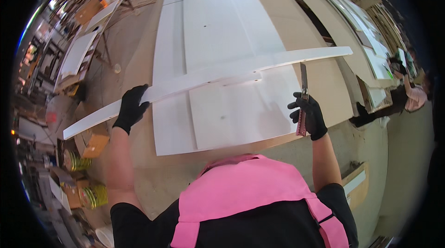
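A: What does the left hand [131, 108] hold?
B: Its gloved fingers are closed around the long white strip [208, 77], lying across the white panels [222, 39].
A: And the right hand [309, 115]?
B: It grips a metal ruler [303, 97], standing upright.

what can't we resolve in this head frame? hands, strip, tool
- Left hand: its glove hides the white strip beneath; how the fingers wrap is unclear.
- Right hand: covers the middle of the metal ruler-like tool; markings too small.
- Wide white panel: near edge hidden by the pink vest.
- Cans at left: blurred by the fisheye rim.
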### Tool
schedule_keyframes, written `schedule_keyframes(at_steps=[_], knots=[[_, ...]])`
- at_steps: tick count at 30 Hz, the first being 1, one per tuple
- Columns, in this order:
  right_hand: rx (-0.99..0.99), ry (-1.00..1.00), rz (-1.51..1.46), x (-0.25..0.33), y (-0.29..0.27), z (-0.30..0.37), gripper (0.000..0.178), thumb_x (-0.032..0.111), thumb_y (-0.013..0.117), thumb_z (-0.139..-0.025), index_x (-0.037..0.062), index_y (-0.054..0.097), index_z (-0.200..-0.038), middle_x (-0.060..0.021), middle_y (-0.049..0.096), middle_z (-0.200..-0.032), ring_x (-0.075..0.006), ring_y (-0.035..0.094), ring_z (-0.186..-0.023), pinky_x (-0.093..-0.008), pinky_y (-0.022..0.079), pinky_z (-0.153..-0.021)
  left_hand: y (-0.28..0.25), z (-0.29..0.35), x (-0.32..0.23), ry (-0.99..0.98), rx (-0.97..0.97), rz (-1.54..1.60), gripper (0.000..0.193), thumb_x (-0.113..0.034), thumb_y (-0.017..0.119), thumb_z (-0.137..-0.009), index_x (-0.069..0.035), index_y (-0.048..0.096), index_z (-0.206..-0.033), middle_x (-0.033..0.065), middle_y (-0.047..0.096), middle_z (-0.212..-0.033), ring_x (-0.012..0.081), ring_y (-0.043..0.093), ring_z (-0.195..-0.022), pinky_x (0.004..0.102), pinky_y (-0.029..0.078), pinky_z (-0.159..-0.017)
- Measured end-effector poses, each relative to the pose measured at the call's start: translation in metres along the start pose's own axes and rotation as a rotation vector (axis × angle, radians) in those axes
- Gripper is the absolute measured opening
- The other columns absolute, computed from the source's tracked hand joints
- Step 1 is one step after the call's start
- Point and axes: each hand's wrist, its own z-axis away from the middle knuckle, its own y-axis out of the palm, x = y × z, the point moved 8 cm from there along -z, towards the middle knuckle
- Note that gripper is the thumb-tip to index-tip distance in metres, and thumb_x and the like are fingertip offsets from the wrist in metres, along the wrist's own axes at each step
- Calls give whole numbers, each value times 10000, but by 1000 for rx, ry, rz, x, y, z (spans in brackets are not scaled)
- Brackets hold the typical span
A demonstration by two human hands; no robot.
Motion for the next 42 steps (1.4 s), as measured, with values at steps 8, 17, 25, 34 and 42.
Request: schedule_keyframes(at_steps=[8,17,25,34,42], knots=[[-256,93,13,-13,-57,78,358,194,603,-900,-7,510,-1182,-101,651,-817,-158,626,-559,-254,474,-461,74,-77,-60,44,-60,-185,600,-410,567,-905,-61,440,-1376,185,498,-1342,330,427,-1280,526,277,-1069],[-445,-297,228,62,-176,26,211,81,587,-862,43,635,-1064,-50,655,-791,-105,583,-536,-241,433,-464,95,-103,-118,-110,-182,-319,304,-196,533,-916,-179,578,-1217,126,470,-1366,286,406,-1295,520,284,-1062],[-232,-72,980,41,-302,-56,337,169,619,-775,32,656,-1081,-184,674,-923,-317,661,-786,-375,513,-696,107,-106,-106,-249,-286,-512,362,-136,511,-912,-177,550,-1270,126,503,-1325,283,456,-1250,494,357,-977],[-677,183,1327,2,-496,-11,396,355,578,-850,39,646,-1080,-237,647,-1046,-404,605,-996,-455,487,-848,113,-109,-92,-277,-241,-659,365,-195,490,-946,-143,516,-1307,135,532,-1297,283,473,-1222,466,381,-936],[-757,240,1183,-43,-588,42,411,377,561,-874,25,640,-1072,-239,647,-949,-407,603,-904,-462,473,-748,115,-113,-93,-295,-268,-580,390,-240,434,-973,-165,502,-1349,131,517,-1341,299,431,-1278,493,330,-1016]])
